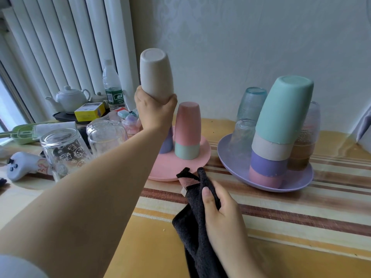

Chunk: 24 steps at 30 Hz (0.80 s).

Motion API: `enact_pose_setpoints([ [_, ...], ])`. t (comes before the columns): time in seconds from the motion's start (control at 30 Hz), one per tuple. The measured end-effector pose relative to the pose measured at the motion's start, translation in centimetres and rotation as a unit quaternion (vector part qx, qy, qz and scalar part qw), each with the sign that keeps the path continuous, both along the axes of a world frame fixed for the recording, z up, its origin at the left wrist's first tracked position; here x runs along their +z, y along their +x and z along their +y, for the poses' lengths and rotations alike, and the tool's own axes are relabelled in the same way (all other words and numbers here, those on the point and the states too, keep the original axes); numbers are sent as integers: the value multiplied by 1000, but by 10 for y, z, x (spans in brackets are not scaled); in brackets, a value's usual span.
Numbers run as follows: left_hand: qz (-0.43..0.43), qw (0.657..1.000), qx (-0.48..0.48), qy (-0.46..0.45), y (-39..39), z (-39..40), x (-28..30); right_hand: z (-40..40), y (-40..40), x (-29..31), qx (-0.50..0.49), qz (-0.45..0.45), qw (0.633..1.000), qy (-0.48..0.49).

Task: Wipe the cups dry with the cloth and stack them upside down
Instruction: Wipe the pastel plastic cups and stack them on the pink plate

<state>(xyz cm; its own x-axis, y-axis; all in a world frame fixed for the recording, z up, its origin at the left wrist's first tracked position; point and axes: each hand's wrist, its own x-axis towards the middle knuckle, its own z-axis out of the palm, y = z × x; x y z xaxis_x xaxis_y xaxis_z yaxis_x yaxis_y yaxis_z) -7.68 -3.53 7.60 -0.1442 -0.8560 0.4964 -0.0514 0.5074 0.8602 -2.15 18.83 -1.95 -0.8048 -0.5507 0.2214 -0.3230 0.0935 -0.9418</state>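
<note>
My left hand (155, 111) grips a beige cup (155, 73) by its rim end, upside down, raised above the pink plate (180, 165). On that plate a pink cup (187, 121) sits inverted over a mint cup (186, 150), with a purple cup (167, 144) partly hidden behind my wrist. My right hand (218, 209) holds a black cloth (194, 217) low over the table in front of the plate. On the purple plate (236, 167) stands a leaning inverted stack: mint cup (285, 109), beige, purple, then pink at the bottom.
Inverted glasses (251, 103) stand on the purple plate behind the stack. To the left are two upturned glass cups (64, 149), a white teapot (70, 98), a water bottle (111, 83), a yellow box and a game controller (19, 165). A wall rises behind.
</note>
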Motion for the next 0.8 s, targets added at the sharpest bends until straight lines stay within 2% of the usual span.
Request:
enact_pose_setpoints([
  [0.2,45,998,-30,-32,20,37,19,1,1,3,-7,-3,1000,-3],
  [0.3,26,995,-89,-20,51,71,15,2,1,5,-11,-7,1000,-7],
  [0.37,-15,990,-137,15,78,95,9,3,1,8,-17,-4,1000,-16],
  [0.5,-102,963,-241,63,127,123,-17,5,-1,17,-61,-9,995,-74],
  [0.63,-99,926,-333,148,147,131,-48,13,-1,30,-94,-16,984,-153],
  [0.7,-89,911,-368,166,147,137,-62,12,5,34,-71,-6,982,-172],
  [0.8,-81,887,-434,134,146,146,-69,8,14,35,-12,28,989,-144],
])
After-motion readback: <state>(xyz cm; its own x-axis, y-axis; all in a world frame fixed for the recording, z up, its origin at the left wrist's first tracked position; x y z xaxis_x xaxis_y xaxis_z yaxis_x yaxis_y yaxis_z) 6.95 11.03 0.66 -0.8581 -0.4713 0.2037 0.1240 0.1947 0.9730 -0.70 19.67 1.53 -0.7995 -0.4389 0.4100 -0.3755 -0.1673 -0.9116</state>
